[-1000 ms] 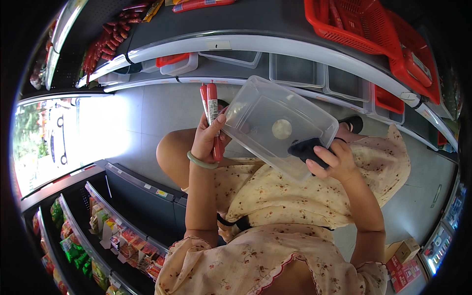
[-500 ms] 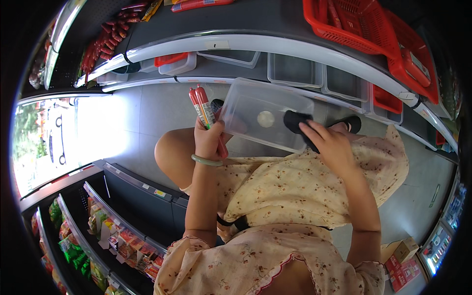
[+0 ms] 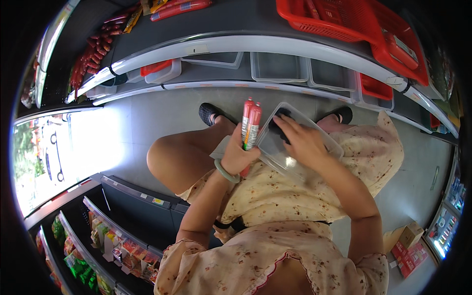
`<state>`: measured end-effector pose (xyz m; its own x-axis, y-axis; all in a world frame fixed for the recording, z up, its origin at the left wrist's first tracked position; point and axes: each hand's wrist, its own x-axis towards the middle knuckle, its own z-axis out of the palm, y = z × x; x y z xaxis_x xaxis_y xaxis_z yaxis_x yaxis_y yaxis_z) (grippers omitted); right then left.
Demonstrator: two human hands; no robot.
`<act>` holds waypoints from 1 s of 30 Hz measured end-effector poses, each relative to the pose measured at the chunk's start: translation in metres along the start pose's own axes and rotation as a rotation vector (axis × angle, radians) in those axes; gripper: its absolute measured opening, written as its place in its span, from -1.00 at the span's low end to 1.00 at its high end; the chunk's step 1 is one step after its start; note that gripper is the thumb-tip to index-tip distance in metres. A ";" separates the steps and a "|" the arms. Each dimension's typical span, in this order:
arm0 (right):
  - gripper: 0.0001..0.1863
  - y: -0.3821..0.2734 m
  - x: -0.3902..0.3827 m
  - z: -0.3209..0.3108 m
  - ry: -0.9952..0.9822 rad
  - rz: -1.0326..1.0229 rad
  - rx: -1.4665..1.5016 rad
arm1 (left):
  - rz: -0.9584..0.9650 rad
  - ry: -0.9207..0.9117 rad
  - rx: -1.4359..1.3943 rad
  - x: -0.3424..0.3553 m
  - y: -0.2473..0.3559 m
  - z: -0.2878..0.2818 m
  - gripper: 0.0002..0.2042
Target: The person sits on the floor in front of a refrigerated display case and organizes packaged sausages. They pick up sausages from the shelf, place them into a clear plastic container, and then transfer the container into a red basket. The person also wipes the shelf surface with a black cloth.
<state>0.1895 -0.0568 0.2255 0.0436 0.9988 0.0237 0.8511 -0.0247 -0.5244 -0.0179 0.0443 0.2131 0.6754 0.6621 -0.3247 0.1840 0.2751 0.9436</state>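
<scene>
My left hand (image 3: 238,155) grips two red wrapped sausages (image 3: 253,120), held upright beside a clear plastic container (image 3: 327,142) at its left edge. My right hand (image 3: 305,147) presses a black cloth (image 3: 276,129) inside that container near its upper left corner, fingers over the cloth. The container is tilted over my lap, partly hidden by both hands.
A shelf (image 3: 236,27) above holds red baskets (image 3: 327,27) and sausages (image 3: 179,10); plastic bins (image 3: 279,66) line the shelf below. Snack racks (image 3: 118,226) stand lower left, a bright doorway (image 3: 59,147) left, cardboard boxes (image 3: 413,255) lower right. My feet rest on tiles.
The container has turned and moved down. My left hand with the sausages has shifted right. The cloth in my right hand has moved up and left across the container.
</scene>
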 end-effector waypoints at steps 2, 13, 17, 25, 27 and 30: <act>-0.37 0.004 -0.005 0.020 -0.053 -0.040 -0.199 | 0.018 -0.027 0.067 0.000 -0.005 0.001 -0.41; -0.70 0.012 -0.018 0.016 -0.514 0.180 -0.194 | 0.092 0.005 0.140 -0.006 -0.013 -0.006 -0.47; -0.66 0.018 -0.021 -0.010 -0.578 0.312 0.168 | -0.033 0.153 -0.036 -0.006 -0.004 -0.012 -0.40; -0.51 0.070 -0.025 -0.097 0.215 0.753 1.046 | 0.051 0.494 -0.153 0.006 0.013 -0.042 -0.47; -0.40 0.076 -0.017 -0.106 0.260 0.730 0.251 | 0.122 0.564 -0.080 0.007 0.020 -0.042 -0.46; -0.32 0.079 -0.018 -0.078 0.227 0.765 -0.200 | 0.129 0.597 -0.101 0.004 0.028 -0.037 -0.47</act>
<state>0.2966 -0.0804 0.2506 0.7359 0.6703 -0.0958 0.6194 -0.7236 -0.3046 -0.0366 0.0803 0.2356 0.1662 0.9621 -0.2160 0.0390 0.2125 0.9764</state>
